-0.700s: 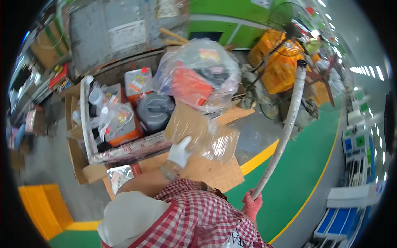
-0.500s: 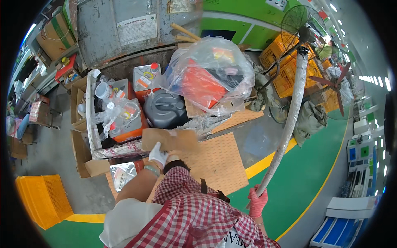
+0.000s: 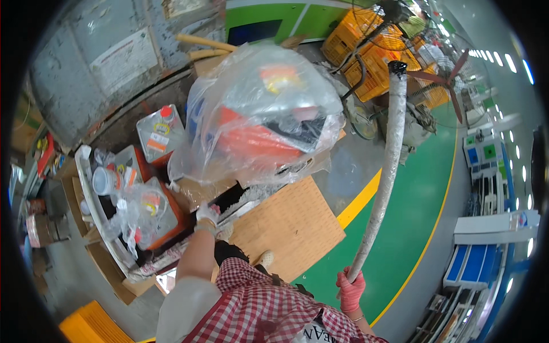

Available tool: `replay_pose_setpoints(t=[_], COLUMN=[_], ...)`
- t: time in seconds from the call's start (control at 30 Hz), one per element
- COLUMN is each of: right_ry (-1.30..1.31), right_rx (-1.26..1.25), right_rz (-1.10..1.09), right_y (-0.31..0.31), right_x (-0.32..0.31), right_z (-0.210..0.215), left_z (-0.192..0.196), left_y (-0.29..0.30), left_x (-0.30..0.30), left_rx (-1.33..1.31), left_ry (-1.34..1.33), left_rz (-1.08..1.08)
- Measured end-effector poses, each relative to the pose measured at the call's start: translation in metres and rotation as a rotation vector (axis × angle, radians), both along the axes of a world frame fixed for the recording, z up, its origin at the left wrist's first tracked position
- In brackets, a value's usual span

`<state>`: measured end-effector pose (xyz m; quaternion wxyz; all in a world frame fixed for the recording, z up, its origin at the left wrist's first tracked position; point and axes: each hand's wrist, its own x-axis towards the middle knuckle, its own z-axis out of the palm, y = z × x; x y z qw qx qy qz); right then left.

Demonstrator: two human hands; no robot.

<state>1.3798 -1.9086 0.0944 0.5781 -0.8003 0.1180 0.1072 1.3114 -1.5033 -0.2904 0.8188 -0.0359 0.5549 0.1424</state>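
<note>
Factory floor (image 3: 434,188), painted green with a curved yellow line; grey concrete beyond, crowded with boxes and crates.

Right hand (image 3: 350,290), in pink-red work glove: closed around lower end of long grey-white wrapped pole (image 3: 384,171). Grip low on shaft, almost all length above fist. Long axis near upright, leaning slightly away, dark open top end pointing up toward orange plastic crates (image 3: 394,63). Judged stiff, tube-like, fairly light yet top-heavy when held so low; film-like wrapping possibly slick under glove. Steadier hold likely nearer middle.

Left hand (image 3: 207,214), in white glove: extended forward, fingers curled at lower edge of large clear plastic bag (image 3: 260,123) holding orange and dark items; whether fingers actually pinch film, cannot tell. Bag judged soft, bulky, slippery, liable to tear; best gathered at bunched film.

Adjacent: flat brown cardboard sheet (image 3: 291,226) on floor beneath bag; open cardboard box of cans and bottles (image 3: 128,200) left of hand; big grey metal tank (image 3: 108,57) behind.
</note>
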Motion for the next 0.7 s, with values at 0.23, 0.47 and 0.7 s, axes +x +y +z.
replay_pose_setpoints(t=[0.23,0.47,0.7], right_ry=[-0.093,-0.208,-0.279], right_rx=[0.062,0.04,0.002], right_rz=[-0.117,-0.288,-0.346], right_y=[0.007,-0.014,-0.022], right_x=[-0.008,-0.028,-0.042], right_z=[0.016,0.044,0.054], left_z=[0.3,0.315,0.406], left_y=[-0.074,0.005,-0.012], left_x=[0.079,0.18,0.194], left_rx=[2.866,3.241,2.76], left_ry=[-0.111,-0.353,-0.752], left_rz=[-1.216,-1.677,-1.169])
